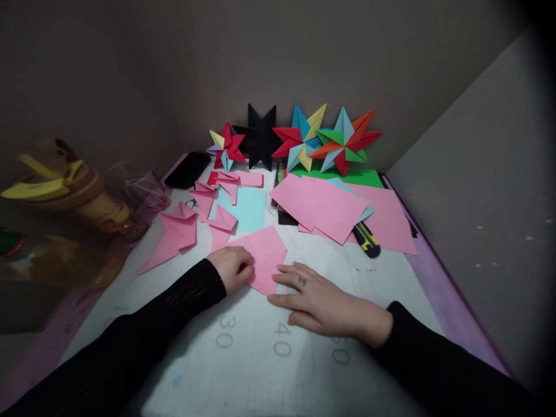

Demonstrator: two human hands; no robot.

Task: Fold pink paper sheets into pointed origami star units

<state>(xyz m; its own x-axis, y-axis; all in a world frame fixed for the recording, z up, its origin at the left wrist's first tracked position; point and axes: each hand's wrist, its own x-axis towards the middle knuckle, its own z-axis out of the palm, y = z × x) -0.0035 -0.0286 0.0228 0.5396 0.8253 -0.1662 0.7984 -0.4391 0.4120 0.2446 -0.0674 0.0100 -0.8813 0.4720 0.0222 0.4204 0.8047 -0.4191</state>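
Observation:
A folded sheet of pink paper (268, 258) lies on the white mat in front of me. My left hand (232, 268) is closed, with curled fingers on the left part of this paper; its fingertips are partly hidden. Flat and with fingers spread, my right hand (313, 296) rests at the paper's right edge, fingertips touching or very near it. Just beyond my left hand lies a folded pink piece (223, 220). A larger folded pink piece (179, 231) is further left, and more small folded pink pieces (204, 196) sit behind.
Paper stars (304, 139) in several colours, one black star (261, 138), stand against the wall. Pink sheets (321, 202) and a yellow-black cutter (367, 238) lie at right. A phone (187, 169), light blue paper (248, 208) and a clay-coloured pot (73, 185) are beyond and left.

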